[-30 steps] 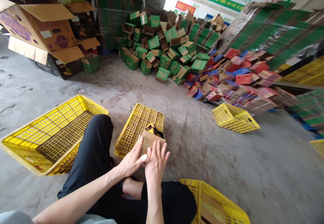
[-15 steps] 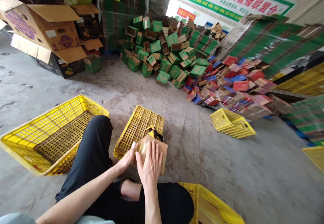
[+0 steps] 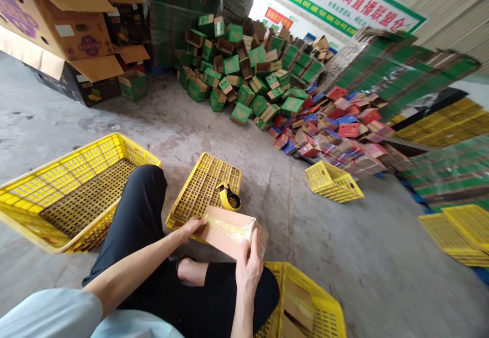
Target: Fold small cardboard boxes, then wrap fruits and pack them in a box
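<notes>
A small brown cardboard box (image 3: 225, 233) with a strip of clear yellowish tape along its upper face is held between my two hands above my lap. My left hand (image 3: 193, 226) grips its left end, thumb on top. Around its right end lies my right hand (image 3: 250, 261), fingers pressed on the end face. Just beyond the box, a yellow and black tape dispenser (image 3: 229, 198) rests on an upturned yellow crate (image 3: 206, 180). The box hides the near right part of that crate.
A large yellow crate (image 3: 82, 195) stands at my left. At my right knee, another yellow crate (image 3: 332, 302) holds taped cardboard boxes (image 3: 300, 302). Farther off are a yellow basket (image 3: 332, 182), heaped green boxes (image 3: 244, 73), red and blue boxes (image 3: 344, 129), and stacked cartons (image 3: 84, 32).
My right hand has moved from flat on the box's top to its right end. The box is turned, showing its taped face lengthwise, and sits clear of the tape dispenser. The view has shifted slightly.
</notes>
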Tool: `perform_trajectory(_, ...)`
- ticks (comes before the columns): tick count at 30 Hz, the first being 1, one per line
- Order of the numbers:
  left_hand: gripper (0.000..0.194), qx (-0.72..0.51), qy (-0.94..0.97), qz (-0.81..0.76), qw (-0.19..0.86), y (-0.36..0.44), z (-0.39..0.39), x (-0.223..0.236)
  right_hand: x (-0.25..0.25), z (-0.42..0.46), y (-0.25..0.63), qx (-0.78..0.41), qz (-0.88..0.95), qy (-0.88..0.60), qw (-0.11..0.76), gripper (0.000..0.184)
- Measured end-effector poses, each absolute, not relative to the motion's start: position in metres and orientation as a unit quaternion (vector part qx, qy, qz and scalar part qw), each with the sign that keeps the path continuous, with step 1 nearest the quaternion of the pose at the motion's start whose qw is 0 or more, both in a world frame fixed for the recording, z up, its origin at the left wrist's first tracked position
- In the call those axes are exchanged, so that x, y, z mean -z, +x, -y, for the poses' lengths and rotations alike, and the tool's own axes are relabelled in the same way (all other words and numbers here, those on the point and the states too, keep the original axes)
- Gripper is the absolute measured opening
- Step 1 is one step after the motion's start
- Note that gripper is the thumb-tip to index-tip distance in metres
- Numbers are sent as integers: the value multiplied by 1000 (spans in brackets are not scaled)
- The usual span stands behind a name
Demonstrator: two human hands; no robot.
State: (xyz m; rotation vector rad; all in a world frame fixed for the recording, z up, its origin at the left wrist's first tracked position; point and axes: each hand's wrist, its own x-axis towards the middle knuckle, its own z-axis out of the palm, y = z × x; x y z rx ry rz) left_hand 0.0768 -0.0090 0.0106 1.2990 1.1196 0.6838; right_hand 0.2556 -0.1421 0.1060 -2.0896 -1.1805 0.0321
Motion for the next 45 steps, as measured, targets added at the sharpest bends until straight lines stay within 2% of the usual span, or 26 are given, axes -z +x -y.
perform_trajectory(4, 34, -282, 529, -510, 617, 52, 0, -15, -80, 151, 270, -70, 329, -864, 374, 86)
perform_trajectory(9, 55, -306, 528, -577, 543, 13, -16, -19, -26, 122, 264, -112, 327, -843, 412, 100)
perform_trajectory(14, 71, -296, 603, -596, 441, 3, -7, -8, 3, 81, 254, -136, 362, -832, 398, 113)
perform_trajectory(18, 76, -244, 713, -577, 315, 6, 3, 0, 8, 78, 257, -140, 403, -822, 378, 108)
perform_trajectory(22, 74, -219, 748, -562, 277, 4, 4, -2, 7, 86, 246, -73, 463, -818, 334, 98)
perform_trajectory(26, 71, -207, 761, -563, 246, 4, 3, -4, -1, 84, 222, -31, 512, -822, 248, 81)
perform_trajectory(34, 78, -182, 731, -600, 270, 12, 3, 2, -6, 60, 177, -46, 584, -800, 126, 67)
perform_trajectory(40, 58, -243, 673, -626, 310, 11, -4, 8, -3, 40, 141, -61, 642, -750, 143, 62)
perform_trajectory(45, 55, -277, 670, -614, 312, 10, -4, 13, -3, 25, 128, -75, 674, -724, 129, 57)
